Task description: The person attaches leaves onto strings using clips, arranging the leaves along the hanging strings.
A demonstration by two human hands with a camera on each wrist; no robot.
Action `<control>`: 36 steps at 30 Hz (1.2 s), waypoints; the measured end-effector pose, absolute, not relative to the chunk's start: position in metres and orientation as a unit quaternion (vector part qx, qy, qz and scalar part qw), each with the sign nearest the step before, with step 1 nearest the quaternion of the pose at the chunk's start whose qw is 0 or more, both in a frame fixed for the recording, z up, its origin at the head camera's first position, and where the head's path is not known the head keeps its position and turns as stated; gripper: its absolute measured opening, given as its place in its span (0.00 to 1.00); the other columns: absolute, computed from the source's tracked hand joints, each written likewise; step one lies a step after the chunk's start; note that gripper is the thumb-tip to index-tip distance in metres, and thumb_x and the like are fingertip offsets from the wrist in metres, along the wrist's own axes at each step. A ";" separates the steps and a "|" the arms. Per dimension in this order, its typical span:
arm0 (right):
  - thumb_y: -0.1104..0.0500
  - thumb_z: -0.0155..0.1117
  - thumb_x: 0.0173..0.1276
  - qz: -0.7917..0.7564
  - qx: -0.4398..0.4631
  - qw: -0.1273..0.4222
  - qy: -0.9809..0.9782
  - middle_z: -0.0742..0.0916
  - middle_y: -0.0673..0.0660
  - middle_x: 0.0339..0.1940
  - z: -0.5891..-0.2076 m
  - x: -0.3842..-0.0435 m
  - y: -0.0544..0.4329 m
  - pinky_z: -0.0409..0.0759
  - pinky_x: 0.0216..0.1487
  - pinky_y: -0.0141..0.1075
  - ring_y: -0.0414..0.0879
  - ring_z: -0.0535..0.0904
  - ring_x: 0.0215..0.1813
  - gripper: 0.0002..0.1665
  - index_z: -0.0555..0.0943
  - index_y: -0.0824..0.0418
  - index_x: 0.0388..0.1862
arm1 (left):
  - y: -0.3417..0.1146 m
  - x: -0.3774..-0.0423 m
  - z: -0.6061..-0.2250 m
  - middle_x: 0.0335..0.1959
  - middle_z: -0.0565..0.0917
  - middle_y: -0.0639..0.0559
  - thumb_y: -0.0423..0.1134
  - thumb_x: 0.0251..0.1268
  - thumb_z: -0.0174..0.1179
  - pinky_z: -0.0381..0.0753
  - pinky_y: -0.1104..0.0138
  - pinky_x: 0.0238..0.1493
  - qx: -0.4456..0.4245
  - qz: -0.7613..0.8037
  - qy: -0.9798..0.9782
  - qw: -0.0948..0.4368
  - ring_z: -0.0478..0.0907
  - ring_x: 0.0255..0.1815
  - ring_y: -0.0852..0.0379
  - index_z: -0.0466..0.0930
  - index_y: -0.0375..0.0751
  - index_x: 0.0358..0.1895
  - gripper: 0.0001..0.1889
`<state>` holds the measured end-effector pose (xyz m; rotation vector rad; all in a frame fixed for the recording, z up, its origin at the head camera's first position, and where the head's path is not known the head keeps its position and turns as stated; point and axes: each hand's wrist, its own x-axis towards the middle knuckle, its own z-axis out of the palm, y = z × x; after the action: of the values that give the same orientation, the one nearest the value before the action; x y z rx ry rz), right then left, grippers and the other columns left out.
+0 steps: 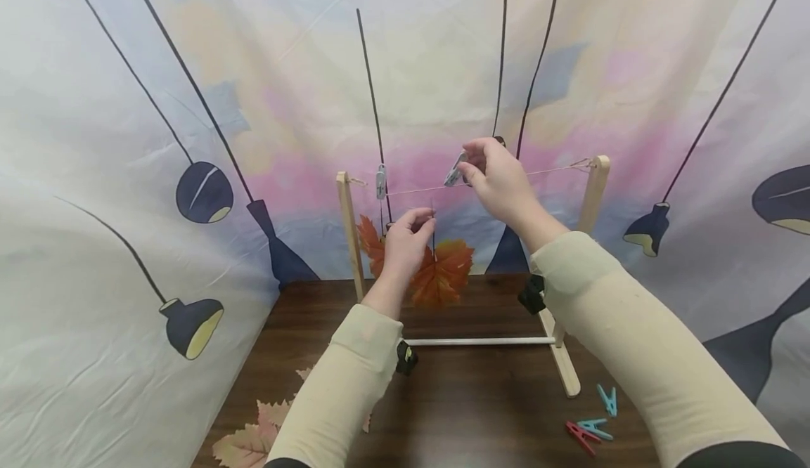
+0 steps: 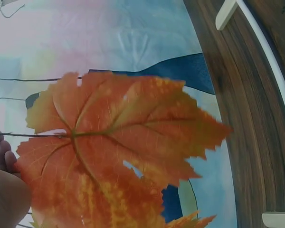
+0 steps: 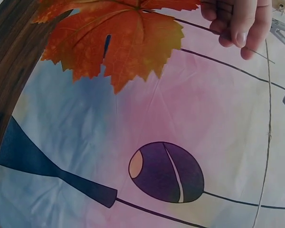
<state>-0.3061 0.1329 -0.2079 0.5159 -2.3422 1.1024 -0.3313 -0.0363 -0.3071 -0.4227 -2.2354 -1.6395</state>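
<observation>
My left hand (image 1: pixel 408 239) pinches the thin stem of an orange artificial maple leaf (image 1: pixel 443 275). That leaf fills much of the left wrist view, its blade hanging below the fingers. Stretched between two wooden posts is a thin string (image 1: pixel 418 190); the stem's tip reaches close to it in the right wrist view. My right hand (image 1: pixel 500 180) pinches a grey clothespin (image 1: pixel 453 173) at the string; whether its jaws grip the string I cannot tell. A second grey clothespin (image 1: pixel 381 182) sits on the string at left, above another orange leaf (image 1: pixel 372 244) partly hidden by my left hand.
The wooden right post (image 1: pixel 595 194) and left post (image 1: pixel 350 236) belong to a stand with a white crossbar (image 1: pixel 481 341). Blue clothespins (image 1: pixel 607 400) and a red clothespin (image 1: pixel 582 438) lie at the right front. Pale leaves (image 1: pixel 247 445) lie left, partly behind my left sleeve.
</observation>
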 end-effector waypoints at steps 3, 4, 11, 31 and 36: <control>0.58 0.55 0.71 0.399 0.187 0.250 -0.862 0.78 0.59 0.51 -0.205 -0.307 0.131 0.75 0.50 0.40 0.49 0.76 0.51 0.24 0.66 0.66 0.62 | -0.035 -0.331 -0.306 0.43 0.83 0.50 0.40 0.66 0.58 0.77 0.62 0.46 -0.146 -0.579 -0.785 0.165 0.78 0.44 0.55 0.82 0.45 0.49 0.12; 0.58 0.55 0.71 0.399 0.186 0.250 -0.863 0.78 0.59 0.51 -0.205 -0.308 0.130 0.75 0.49 0.40 0.48 0.76 0.50 0.24 0.66 0.65 0.62 | -0.034 -0.331 -0.306 0.43 0.83 0.51 0.40 0.66 0.58 0.76 0.62 0.47 -0.143 -0.580 -0.785 0.164 0.78 0.44 0.56 0.82 0.46 0.50 0.12; 0.58 0.56 0.70 0.388 0.195 0.236 -0.869 0.79 0.57 0.53 -0.199 -0.312 0.122 0.74 0.51 0.41 0.49 0.76 0.52 0.23 0.68 0.62 0.62 | -0.035 -0.335 -0.306 0.42 0.83 0.51 0.39 0.66 0.58 0.76 0.62 0.46 -0.112 -0.615 -0.762 0.170 0.77 0.44 0.56 0.82 0.45 0.49 0.11; 0.58 0.55 0.71 0.332 0.197 0.232 -0.893 0.80 0.57 0.49 -0.198 -0.321 0.106 0.73 0.49 0.42 0.49 0.75 0.48 0.18 0.74 0.63 0.57 | -0.041 -0.347 -0.313 0.39 0.84 0.47 0.34 0.63 0.59 0.76 0.65 0.43 -0.122 -0.637 -0.734 0.202 0.77 0.40 0.54 0.83 0.38 0.45 0.09; 0.59 0.55 0.71 0.327 0.199 0.229 -0.895 0.81 0.57 0.48 -0.198 -0.322 0.107 0.74 0.48 0.42 0.49 0.76 0.48 0.18 0.74 0.62 0.57 | -0.038 -0.347 -0.310 0.43 0.83 0.44 0.35 0.65 0.58 0.76 0.64 0.47 -0.134 -0.648 -0.727 0.186 0.77 0.43 0.54 0.83 0.38 0.47 0.11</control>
<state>-0.3225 0.1072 -0.1980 0.5481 -2.4638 0.8992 -0.3469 -0.0385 -0.3103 -0.3769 -2.0465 -1.8244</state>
